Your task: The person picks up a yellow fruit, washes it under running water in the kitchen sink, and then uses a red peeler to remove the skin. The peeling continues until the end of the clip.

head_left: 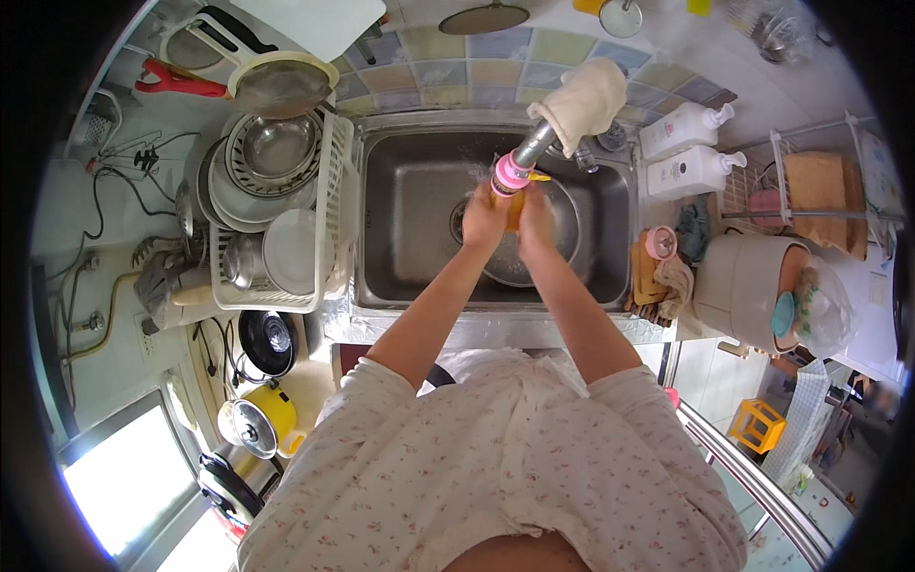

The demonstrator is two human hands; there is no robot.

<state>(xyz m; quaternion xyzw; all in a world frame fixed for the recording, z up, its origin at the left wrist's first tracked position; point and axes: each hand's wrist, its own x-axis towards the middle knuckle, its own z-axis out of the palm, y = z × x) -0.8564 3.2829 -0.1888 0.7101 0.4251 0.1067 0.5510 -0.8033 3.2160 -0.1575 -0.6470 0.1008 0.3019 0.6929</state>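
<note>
Over the steel sink (411,236), my left hand (483,220) and my right hand (536,218) come close together beneath the faucet. Between them shows an orange-yellow item (513,216), and both hands appear to hold it; its kind cannot be told. The metal faucet (533,145) has a pink collar at its outlet (511,174) and a pale cloth (585,100) draped over its upper part. That outlet hides most of my fingers. Splashing shows left of it. Below my hands, a round, clear or metal vessel (572,247) lies in the sink.
Left of the sink stands a white dish rack (329,207) with plates, bowls and a strainer (284,84). Two white pump bottles (686,130) stand at the right rear. Along the right edge lie a sponge-like tan item (647,275), a pink-rimmed item (660,243) and a rag (673,286).
</note>
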